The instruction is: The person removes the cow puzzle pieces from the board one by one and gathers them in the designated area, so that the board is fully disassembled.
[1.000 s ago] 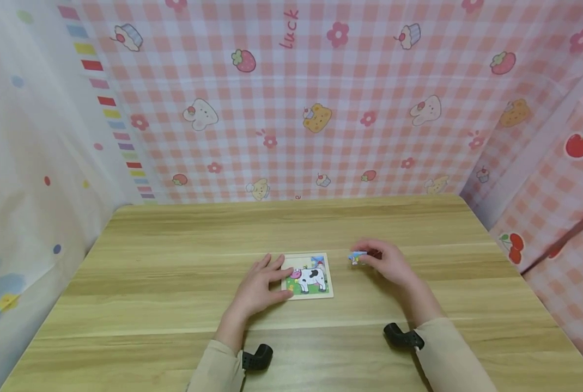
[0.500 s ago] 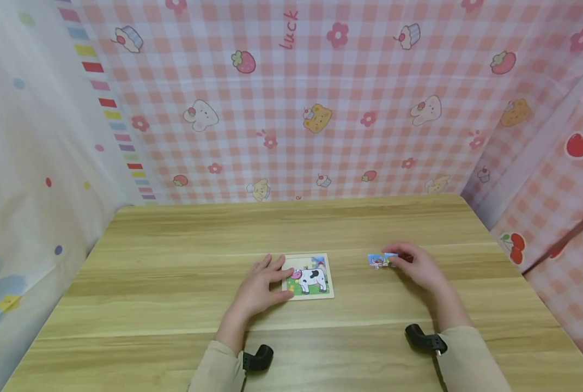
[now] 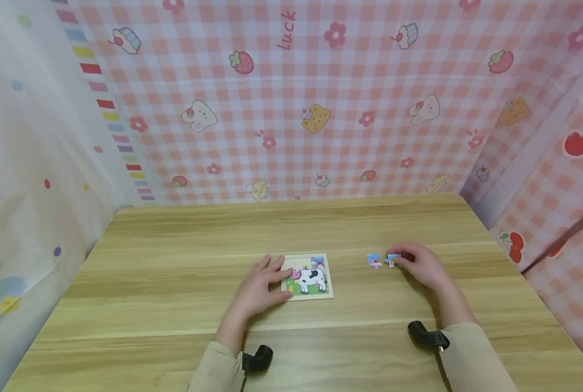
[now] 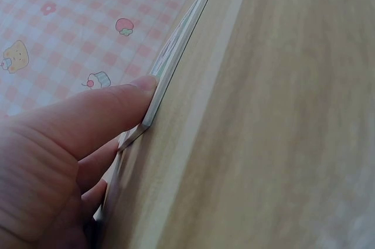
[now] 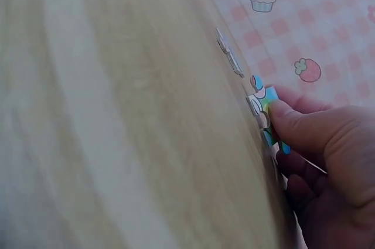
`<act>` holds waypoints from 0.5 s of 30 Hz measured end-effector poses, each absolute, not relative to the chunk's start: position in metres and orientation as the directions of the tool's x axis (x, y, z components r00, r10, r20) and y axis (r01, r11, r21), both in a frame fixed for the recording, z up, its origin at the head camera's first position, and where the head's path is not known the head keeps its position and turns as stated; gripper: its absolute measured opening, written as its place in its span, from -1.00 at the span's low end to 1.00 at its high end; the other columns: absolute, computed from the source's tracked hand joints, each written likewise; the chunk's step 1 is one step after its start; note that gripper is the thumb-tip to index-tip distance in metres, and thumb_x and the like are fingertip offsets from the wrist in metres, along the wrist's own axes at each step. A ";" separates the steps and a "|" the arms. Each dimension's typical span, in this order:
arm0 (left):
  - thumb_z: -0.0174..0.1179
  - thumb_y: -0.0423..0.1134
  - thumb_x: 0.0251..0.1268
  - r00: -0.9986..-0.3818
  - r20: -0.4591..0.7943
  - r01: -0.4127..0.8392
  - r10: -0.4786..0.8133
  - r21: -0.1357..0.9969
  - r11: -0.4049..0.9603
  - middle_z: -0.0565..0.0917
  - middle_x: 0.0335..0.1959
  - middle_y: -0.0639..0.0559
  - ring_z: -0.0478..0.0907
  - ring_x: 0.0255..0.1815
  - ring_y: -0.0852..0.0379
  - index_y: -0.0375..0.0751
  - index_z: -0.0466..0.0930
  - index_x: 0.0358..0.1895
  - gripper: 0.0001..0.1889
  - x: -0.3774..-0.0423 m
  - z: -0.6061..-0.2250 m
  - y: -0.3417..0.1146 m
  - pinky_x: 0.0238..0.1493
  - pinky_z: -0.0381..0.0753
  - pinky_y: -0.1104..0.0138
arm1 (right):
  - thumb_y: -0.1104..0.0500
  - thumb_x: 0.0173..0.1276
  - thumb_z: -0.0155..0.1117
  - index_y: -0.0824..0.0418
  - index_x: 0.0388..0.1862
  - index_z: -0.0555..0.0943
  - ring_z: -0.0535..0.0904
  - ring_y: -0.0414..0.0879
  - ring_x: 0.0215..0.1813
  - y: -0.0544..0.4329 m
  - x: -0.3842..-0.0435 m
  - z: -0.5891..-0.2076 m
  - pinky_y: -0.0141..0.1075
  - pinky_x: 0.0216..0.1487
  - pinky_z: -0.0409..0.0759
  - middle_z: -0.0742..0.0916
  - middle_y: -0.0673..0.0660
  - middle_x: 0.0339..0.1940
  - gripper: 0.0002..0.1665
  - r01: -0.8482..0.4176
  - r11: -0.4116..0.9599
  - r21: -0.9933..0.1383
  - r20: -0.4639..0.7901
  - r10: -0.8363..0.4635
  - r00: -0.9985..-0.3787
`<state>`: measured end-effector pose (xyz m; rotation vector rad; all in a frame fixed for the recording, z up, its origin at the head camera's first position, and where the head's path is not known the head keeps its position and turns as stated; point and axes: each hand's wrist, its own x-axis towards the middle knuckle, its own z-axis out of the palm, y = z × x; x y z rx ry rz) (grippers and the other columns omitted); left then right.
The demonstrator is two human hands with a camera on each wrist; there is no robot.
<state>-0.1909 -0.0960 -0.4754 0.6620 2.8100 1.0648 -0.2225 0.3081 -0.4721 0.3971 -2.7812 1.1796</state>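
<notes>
A small wooden jigsaw board (image 3: 307, 296) with a cow picture lies flat on the table. My left hand (image 3: 257, 288) rests on its left end, fingers spread, thumb near the front corner. The thumb (image 4: 132, 99) presses at the board's edge in the left wrist view. To the right of the board my right hand (image 3: 421, 268) pinches a blue, green and white puzzle piece (image 5: 266, 108) between thumb and fingers, close over the table; those fingertips hide part of it. Another puzzle piece (image 3: 374, 261) lies just left of it on the tabletop.
The wood-grain table (image 3: 174, 234) reaches back to a pink checked cloth (image 3: 281, 81). White cloth (image 3: 36, 163) hangs at the left side. Black wrist mounts (image 3: 258, 359) stick out from both sleeves.
My right hand has moved right, holding a puzzle piece. The other piece now shows on the table, with a small gap between the two. My left hand has stayed on the board.
</notes>
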 end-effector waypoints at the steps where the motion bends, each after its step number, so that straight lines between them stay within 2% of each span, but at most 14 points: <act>1: 0.42 -0.09 0.18 -0.905 0.092 0.371 0.415 0.646 0.667 0.29 0.48 -0.10 -0.03 0.55 -0.25 -0.12 0.59 0.26 -0.45 -0.191 -0.475 -0.096 0.52 -0.16 -0.07 | 0.37 0.34 0.31 0.33 -0.08 0.71 0.56 0.05 -0.03 0.307 -0.223 -0.472 -0.20 -0.01 0.50 0.72 0.25 -0.10 -0.81 -0.283 0.676 -0.680 0.196 -0.204 -0.959; 6: 0.42 -0.09 0.18 -0.904 0.097 0.375 0.416 0.647 0.664 0.30 0.48 -0.10 -0.02 0.55 -0.25 -0.11 0.59 0.26 -0.45 -0.191 -0.476 -0.096 0.52 -0.16 -0.07 | 0.38 0.31 0.34 0.31 -0.13 0.72 0.53 0.07 -0.10 0.305 -0.227 -0.473 -0.07 -0.05 0.47 0.70 0.23 -0.16 -0.84 -0.308 0.707 -0.636 0.231 -0.207 -0.951; 15: 0.41 -0.09 0.19 -0.903 0.106 0.379 0.417 0.656 0.653 0.29 0.48 -0.10 -0.02 0.55 -0.26 -0.12 0.59 0.26 -0.45 -0.190 -0.476 -0.097 0.52 -0.15 -0.09 | 0.40 0.28 0.35 0.31 -0.17 0.73 0.52 0.03 -0.16 0.304 -0.230 -0.476 -0.09 -0.11 0.47 0.67 0.21 -0.22 -0.85 -0.302 0.725 -0.619 0.247 -0.185 -0.951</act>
